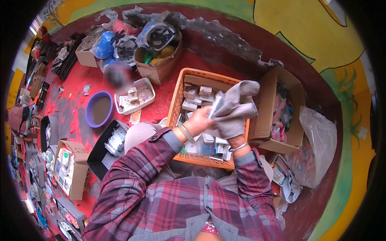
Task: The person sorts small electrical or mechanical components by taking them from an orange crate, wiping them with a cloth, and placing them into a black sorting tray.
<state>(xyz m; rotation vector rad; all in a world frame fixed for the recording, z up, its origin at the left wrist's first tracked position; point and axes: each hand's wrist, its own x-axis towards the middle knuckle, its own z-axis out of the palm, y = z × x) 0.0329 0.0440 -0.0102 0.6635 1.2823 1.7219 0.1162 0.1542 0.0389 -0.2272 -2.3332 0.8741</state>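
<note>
A grey fabric work glove (240, 93) covers my right hand (235, 114), its fingers pointing away and up, spread apart. My left hand (197, 122) is bare and pinches the side of that glove near the thumb. A pale bluish-white patch shows between the two hands; I cannot tell whether it is part of the glove or a separate piece. Both hands are above an orange plastic basket (177, 98). Inside the basket are several small white boxes (206, 91) and white plastic electrical-looking fittings (208, 139), partly hidden by my hands.
Right of the basket stands an open cardboard box (263, 110) with bagged items, beside a clear plastic bag (321, 140). To the left are a white basket (142, 105), a purple basin (89, 114) and a black bin (96, 154). Helmets (161, 38) top a carton (155, 72) farther back.
</note>
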